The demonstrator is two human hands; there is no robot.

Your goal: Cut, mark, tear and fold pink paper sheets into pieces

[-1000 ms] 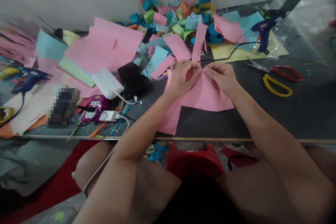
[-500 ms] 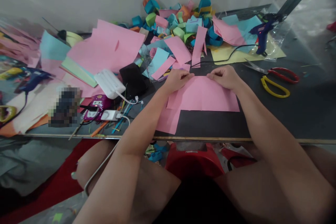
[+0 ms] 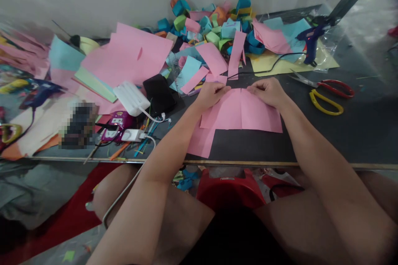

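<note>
A pink paper sheet (image 3: 242,112) lies on the dark table between my hands, with a line running down its middle from a small slit at the top edge. My left hand (image 3: 213,94) pinches the sheet's upper left edge. On the upper right edge, my right hand (image 3: 267,90) grips it with thumb and fingers together. Another pink sheet (image 3: 200,143) shows under its lower left part. Loose pink strips (image 3: 236,56) lie beyond the hands.
Scissors (image 3: 331,97) with red and yellow handles and a blue glue gun (image 3: 312,43) are on the right. Folded paper pieces (image 3: 213,29) are heaped at the back. A white power bank (image 3: 132,98) and black phone (image 3: 159,94) lie left.
The sheet now shows a vertical line and a slit at its top middle, where it was smooth and whole-looking before. Both hands keep their grip almost in place.
</note>
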